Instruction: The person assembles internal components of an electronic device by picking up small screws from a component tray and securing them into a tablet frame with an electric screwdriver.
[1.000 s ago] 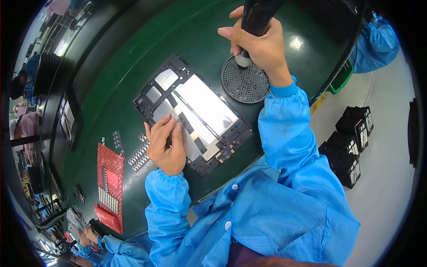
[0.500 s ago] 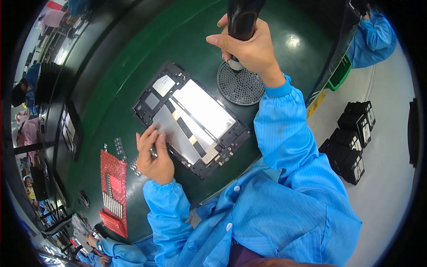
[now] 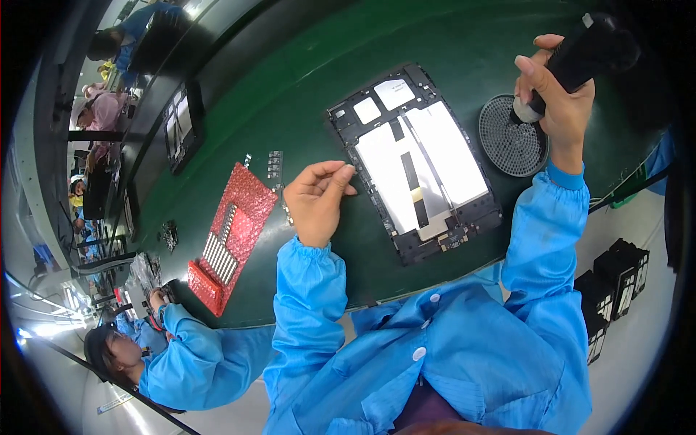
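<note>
A flat black device chassis [image 3: 460, 156] with silver plates and a dark ribbon strip lies on the green bench in front of me. My right hand [image 3: 564, 109] is wrapped around a thick black handheld tool [image 3: 591, 54], which looks like an electric screwdriver. Its pale lower end is over a round grey perforated tray [image 3: 500, 145], right of the chassis; whether it touches is unclear. Just off the chassis's left edge, my left hand [image 3: 315, 199] hovers with thumb and fingertips pinched together. Anything between those fingertips is too small to make out.
Red bubble wrap [image 3: 250, 188] with a row of metal strips [image 3: 220, 257] lies left on the bench, beside small metal parts [image 3: 275, 165]. A similar device [image 3: 179, 123] stands farther left. A co-worker [image 3: 188, 355] in blue is at lower left. Black units [image 3: 616, 279] are stacked at right.
The whole view has swung, so the bench contents sit farther right. My left hand has come off the chassis's left edge. My right hand still grips the tool at the tray, now tilted more.
</note>
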A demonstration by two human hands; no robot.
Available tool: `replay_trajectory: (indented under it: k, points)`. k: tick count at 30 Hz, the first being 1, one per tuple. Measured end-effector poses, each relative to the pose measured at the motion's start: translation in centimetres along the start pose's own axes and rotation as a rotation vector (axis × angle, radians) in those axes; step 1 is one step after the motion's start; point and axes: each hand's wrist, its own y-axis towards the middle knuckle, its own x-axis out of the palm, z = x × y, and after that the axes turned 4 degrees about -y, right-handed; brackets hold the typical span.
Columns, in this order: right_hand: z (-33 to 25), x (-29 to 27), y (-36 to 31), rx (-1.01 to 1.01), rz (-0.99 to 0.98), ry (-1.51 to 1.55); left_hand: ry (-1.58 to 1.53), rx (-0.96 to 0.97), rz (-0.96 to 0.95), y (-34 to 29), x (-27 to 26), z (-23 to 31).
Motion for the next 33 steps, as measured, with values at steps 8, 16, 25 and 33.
replay_trajectory:
  k: [8,16,25,33]
  points:
    - [0.0,-0.2,0.0,-0.052,-0.039,0.003,0.08,-0.012,-0.003,0.6,0.7,-0.5]
    - [-0.4,-0.1,-0.2,-0.054,-0.019,-0.007,0.076,-0.003,0.02,0.5,0.8,-0.6]
    - [-0.4,-0.3,-0.1,-0.041,-0.007,-0.016,0.046,0.032,0.037,0.5,1.1,-1.0]
    - [-1.2,0.5,0.0,0.022,0.029,0.005,0.617,0.603,-0.016,-0.7,0.8,-1.0]
